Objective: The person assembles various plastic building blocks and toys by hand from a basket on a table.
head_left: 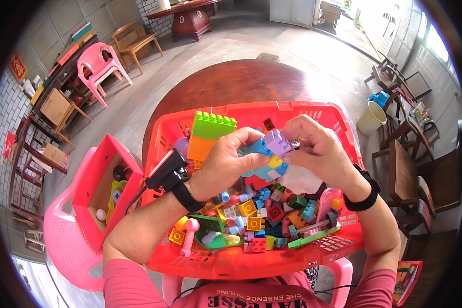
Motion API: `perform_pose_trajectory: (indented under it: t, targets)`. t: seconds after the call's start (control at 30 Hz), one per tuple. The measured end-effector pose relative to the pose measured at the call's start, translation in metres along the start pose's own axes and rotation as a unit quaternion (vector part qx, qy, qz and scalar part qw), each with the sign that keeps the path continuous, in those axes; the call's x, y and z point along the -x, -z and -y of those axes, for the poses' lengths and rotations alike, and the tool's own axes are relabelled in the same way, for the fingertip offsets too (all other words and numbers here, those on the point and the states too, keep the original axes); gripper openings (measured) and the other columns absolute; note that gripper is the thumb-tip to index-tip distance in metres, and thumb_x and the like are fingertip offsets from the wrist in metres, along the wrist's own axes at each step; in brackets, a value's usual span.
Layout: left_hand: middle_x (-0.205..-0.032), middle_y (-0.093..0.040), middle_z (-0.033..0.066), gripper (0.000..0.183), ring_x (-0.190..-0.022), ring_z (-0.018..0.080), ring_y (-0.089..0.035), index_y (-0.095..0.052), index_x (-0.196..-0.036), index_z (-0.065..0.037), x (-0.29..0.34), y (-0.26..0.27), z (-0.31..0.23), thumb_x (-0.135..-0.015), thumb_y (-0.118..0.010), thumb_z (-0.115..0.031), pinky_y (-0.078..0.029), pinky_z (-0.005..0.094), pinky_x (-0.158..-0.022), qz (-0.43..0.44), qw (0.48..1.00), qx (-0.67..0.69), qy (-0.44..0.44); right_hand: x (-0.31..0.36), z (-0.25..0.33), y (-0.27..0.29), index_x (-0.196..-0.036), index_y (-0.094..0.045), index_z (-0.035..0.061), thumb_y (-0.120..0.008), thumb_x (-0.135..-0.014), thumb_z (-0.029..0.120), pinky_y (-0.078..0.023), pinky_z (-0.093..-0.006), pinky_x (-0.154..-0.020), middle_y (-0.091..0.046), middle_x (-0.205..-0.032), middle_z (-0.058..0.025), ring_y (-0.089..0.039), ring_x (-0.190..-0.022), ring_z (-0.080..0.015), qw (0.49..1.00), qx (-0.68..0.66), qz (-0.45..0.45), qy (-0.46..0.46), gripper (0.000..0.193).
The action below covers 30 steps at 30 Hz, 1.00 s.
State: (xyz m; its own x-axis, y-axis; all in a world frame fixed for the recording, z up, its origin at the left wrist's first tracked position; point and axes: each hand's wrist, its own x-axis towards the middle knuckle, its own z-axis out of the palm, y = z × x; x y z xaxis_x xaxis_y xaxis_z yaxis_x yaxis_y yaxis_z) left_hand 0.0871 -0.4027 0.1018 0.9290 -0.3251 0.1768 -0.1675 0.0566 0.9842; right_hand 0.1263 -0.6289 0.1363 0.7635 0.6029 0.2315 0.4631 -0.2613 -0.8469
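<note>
Over a red plastic basket (215,269) full of loose building bricks, both my hands meet around a small cluster of bricks. My left hand (222,165) is closed, thumb and fingers pinching the blue bricks (256,148) of the cluster. A lilac brick (277,143) sits at the top of the cluster, tilted, gripped by the fingertips of my right hand (323,149). Below it a yellow brick (275,162) shows between the thumbs. Whether the lilac brick is joined to the blue ones I cannot tell. Under my right hand lies a pale white piece (301,180).
A green-and-orange brick stack (213,126) stands at the basket's far left. A round brown table (215,84) lies beyond. To the left, a pink chair (61,236) bears a red box (90,210) with toys inside. Wooden chairs (403,169) and a cream bucket (372,119) stand right.
</note>
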Motion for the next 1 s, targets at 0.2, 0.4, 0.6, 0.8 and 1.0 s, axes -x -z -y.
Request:
perform_pose_trajectory:
  t: [0.2, 0.4, 0.6, 0.8, 1.0]
  targets:
    - [-0.103, -0.063, 0.0035, 0.033, -0.095, 0.0097, -0.057, -0.059, -0.114, -0.003, 0.001, -0.003, 0.003, -0.089, -0.072, -0.020, -0.049, 0.0279, -0.084, 0.000, 1.000, -0.030, -0.008, 0.000, 0.006, -0.001, -0.103, -0.062, 0.0031, -0.073, -0.076, 0.009, -0.054, -0.0340, -0.065, -0.071, -0.088, -0.0141, -0.071, -0.077, -0.0262, 0.996, 0.079, 0.025, 0.026, 0.030]
    - [-0.096, -0.060, 0.0043, 0.040, -0.093, 0.0104, -0.058, -0.054, -0.114, -0.005, 0.005, -0.012, -0.002, -0.080, -0.075, -0.005, -0.050, 0.0287, -0.078, 0.000, 0.994, -0.110, -0.020, 0.005, 0.005, -0.010, -0.095, -0.061, 0.0023, -0.076, -0.071, 0.006, -0.051, -0.0282, -0.063, -0.067, -0.082, -0.0081, -0.066, -0.070, -0.0157, 0.990, 0.125, 0.021, 0.067, 0.029]
    - [-0.098, -0.057, 0.0044, 0.049, -0.087, 0.0123, -0.057, -0.051, -0.118, -0.006, 0.010, -0.018, -0.009, -0.076, -0.076, -0.002, -0.051, 0.0288, -0.075, -0.025, 0.980, -0.191, -0.058, 0.005, 0.003, -0.016, -0.094, -0.059, 0.0011, -0.076, -0.070, 0.010, -0.051, -0.0375, -0.063, -0.066, -0.080, -0.0156, -0.067, -0.073, -0.0336, 0.992, 0.103, 0.030, 0.060, 0.031]
    - [-0.109, -0.058, 0.0020, 0.052, -0.091, 0.0144, -0.053, -0.053, -0.121, -0.006, 0.015, -0.021, -0.011, -0.076, -0.077, -0.008, -0.046, 0.0306, -0.087, -0.022, 0.988, -0.151, 0.002, 0.006, -0.003, -0.023, -0.100, -0.055, 0.0012, -0.074, -0.074, 0.012, -0.050, -0.0422, -0.066, -0.062, -0.082, -0.0171, -0.064, -0.080, -0.0366, 0.984, 0.131, 0.037, 0.118, 0.034]
    - [-0.107, -0.056, 0.0106, 0.058, -0.102, 0.0238, -0.056, -0.052, -0.122, -0.007, -0.001, -0.007, -0.006, -0.074, -0.082, -0.018, -0.047, 0.0367, -0.090, -0.001, 0.961, -0.260, -0.093, -0.002, -0.017, -0.027, -0.116, -0.054, 0.0063, -0.072, -0.077, 0.015, -0.051, -0.0456, -0.073, -0.062, -0.092, -0.0183, -0.063, -0.086, -0.0387, 0.972, 0.151, -0.004, 0.180, 0.044]
